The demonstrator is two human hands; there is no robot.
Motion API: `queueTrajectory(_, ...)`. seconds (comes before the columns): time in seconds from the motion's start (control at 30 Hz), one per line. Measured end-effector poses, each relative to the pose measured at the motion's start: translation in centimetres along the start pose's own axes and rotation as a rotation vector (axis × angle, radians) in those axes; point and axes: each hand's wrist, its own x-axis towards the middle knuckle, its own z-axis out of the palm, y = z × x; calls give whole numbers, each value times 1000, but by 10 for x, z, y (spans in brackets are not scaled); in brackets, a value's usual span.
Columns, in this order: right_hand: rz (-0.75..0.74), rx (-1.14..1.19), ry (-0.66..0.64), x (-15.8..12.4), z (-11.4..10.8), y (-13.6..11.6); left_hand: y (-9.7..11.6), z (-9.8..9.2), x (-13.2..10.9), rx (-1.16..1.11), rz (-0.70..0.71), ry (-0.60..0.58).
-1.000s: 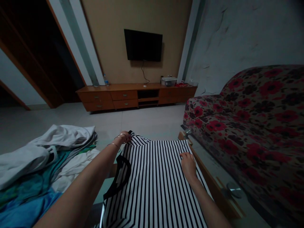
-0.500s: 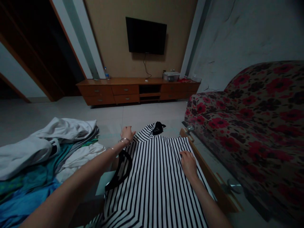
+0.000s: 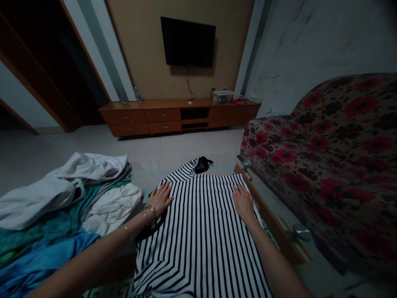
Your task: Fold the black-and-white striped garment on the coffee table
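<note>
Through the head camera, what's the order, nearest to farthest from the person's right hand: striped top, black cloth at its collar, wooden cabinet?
1. Striped top: directly under the right hand, touching it.
2. Black cloth piece: at the collar, ahead and to the left.
3. Wooden cabinet: against the far wall, farthest ahead.

You've got a black-and-white vertically striped cloth top [image 3: 201,244] right there; to its left, a heap of white and teal-blue clothes [image 3: 58,203]; to its right, a beige sofa [image 3: 325,165] bursting with red flowers!
</note>
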Motion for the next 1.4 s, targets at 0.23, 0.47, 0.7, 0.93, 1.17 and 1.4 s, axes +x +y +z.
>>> queueTrajectory(0.23,37,35,-22,35,-9,-18,36,-26,21,-58,16,67)
queueTrajectory(0.47,-23,109,-45,66,19,-31,61,-6,79,-138,-39,-17)
queueTrajectory(0.7,-66,139,-122,95,2,-28,39,-10,98,-165,-112,26)
queueTrajectory(0.93,-296,132,-67,-60,-37,-49,74,-50,-46,-112,290,-28)
queueTrajectory(1.17,-256,54,-72,-130,-66,40,55,-51,-163,-113,456,-230)
queueTrajectory(1.4,-367,470,-108,-238,-149,-69,31,-70,-182,-177,412,-196)
